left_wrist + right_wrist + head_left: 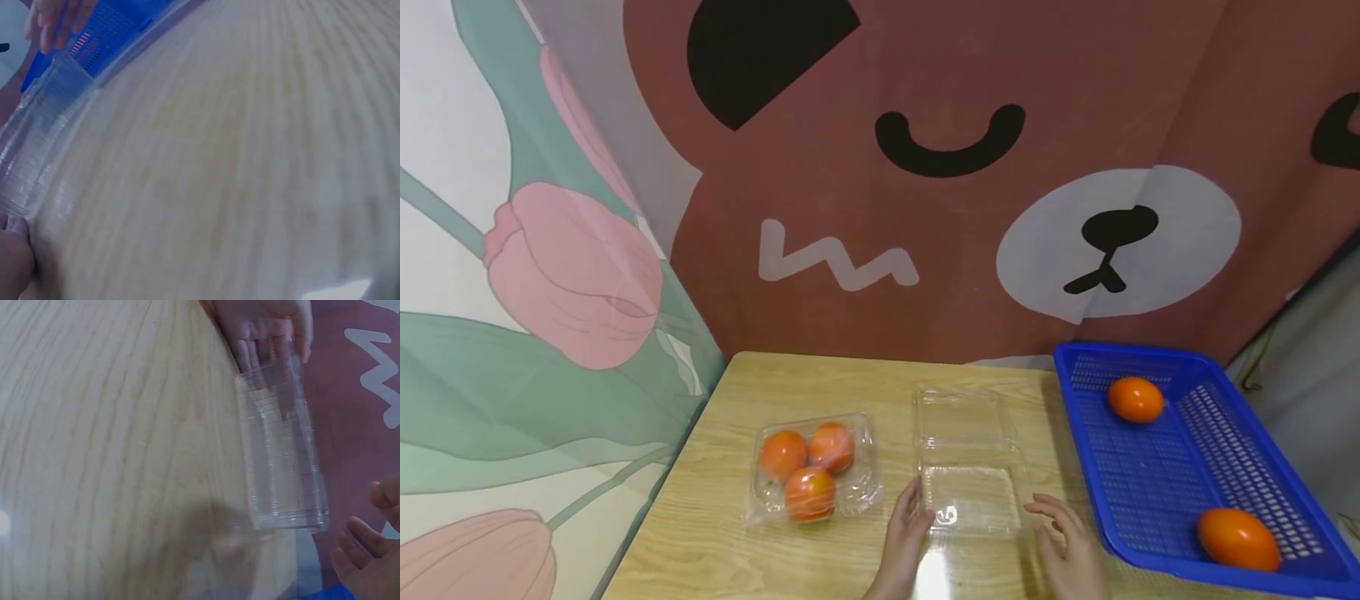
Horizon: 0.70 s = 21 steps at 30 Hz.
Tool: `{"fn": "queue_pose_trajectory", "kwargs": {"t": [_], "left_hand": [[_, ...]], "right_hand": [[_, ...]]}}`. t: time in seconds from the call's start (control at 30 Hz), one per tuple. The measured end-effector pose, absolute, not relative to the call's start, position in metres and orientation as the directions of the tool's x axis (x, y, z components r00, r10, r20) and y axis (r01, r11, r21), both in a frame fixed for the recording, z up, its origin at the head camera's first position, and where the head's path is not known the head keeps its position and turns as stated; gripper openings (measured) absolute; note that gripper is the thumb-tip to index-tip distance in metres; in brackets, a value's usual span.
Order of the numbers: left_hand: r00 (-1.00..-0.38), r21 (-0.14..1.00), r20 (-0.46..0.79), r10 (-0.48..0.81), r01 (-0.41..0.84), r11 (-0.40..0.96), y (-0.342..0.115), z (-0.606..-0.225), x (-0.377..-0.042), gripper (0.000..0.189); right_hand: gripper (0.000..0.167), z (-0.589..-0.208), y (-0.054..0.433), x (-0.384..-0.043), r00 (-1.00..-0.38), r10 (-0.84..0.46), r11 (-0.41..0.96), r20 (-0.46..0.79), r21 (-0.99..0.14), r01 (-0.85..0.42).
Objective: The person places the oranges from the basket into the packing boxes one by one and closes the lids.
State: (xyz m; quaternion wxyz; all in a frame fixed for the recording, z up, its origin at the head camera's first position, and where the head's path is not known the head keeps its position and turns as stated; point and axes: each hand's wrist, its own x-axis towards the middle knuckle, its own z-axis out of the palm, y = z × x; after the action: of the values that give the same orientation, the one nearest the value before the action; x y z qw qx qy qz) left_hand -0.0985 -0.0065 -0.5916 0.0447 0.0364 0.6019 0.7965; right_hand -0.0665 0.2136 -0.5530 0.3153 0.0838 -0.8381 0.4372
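A clear plastic clamshell box lies on the table with its lid folded back towards the wall. At the box's left edge, my left hand pinches the rim near the front corner, thumb on the box side. My right hand hovers just off the box's right side, fingers loosely bent with nothing in them. In the right wrist view the left hand shows at the far end of the box, its fingers partly seen through the plastic.
To the left, a second clear box holds three round orange fruits. On the right stands a blue plastic basket with two smooth orange fruits, one at the back and one in front. A printed cloth hangs behind the table.
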Motion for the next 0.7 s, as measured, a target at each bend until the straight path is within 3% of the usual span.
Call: {"fn": "queue_pose_trajectory", "kwargs": {"t": [0.27,0.5,0.7], "left_hand": [[-0.983,0.953,0.010,0.184,-0.047,-0.299,-0.007,-0.597,-0.095,0.060],[-0.981,0.949,-0.014,0.195,-0.075,-0.307,-0.007,-0.597,-0.094,0.062],[-0.982,0.954,-0.015,0.190,-0.071,-0.290,-0.007,-0.595,-0.094,0.062]], "right_hand": [[0.041,-0.540,0.214,-0.062,-0.782,0.097,0.579,0.616,-0.674,-0.459],[0.042,-0.520,0.223,-0.062,-0.716,0.023,0.516,0.698,-0.621,-0.589],[0.038,-0.494,0.237,-0.063,-0.754,0.031,0.591,0.656,-0.621,-0.515]]}}
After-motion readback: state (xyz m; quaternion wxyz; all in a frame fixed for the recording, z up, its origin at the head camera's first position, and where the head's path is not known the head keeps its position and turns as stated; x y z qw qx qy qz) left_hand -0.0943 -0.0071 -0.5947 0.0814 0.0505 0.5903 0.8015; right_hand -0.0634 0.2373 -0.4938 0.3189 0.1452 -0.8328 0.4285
